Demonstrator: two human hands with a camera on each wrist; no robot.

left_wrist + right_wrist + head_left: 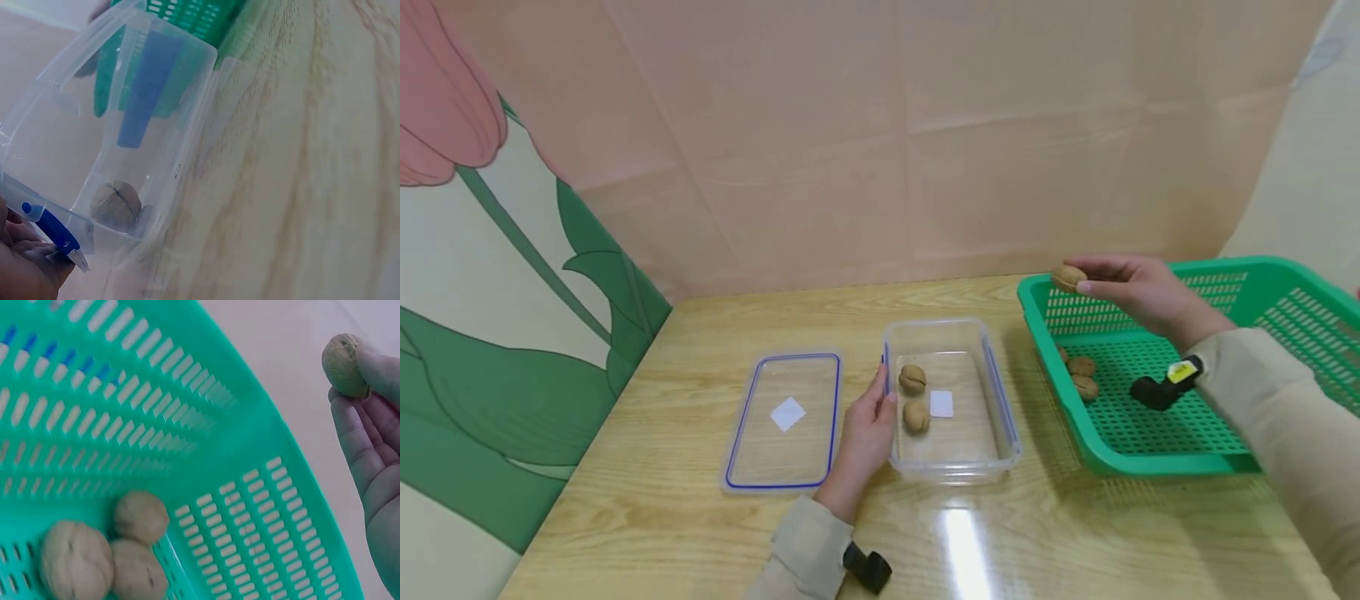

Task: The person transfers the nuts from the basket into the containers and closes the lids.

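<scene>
My right hand (1131, 287) pinches a walnut (1068, 277) in its fingertips above the left rim of the green basket (1157, 462); the same walnut (342, 365) shows in the right wrist view. Three more walnuts (106, 556) lie in the basket's corner. A clear plastic container (1000, 433) stands on the table with two walnuts (913, 379) inside. My left hand (867, 429) rests against its left wall, fingers fairly straight. The left wrist view shows that container (187, 125) up close with one walnut (115, 204) in it.
The container's clear lid with a blue rim (785, 419) lies flat to the left of my left hand. The wooden table (700, 533) is backed by a pink wall and a flower-patterned panel on the left. Black wrist cameras sit on both sleeves.
</scene>
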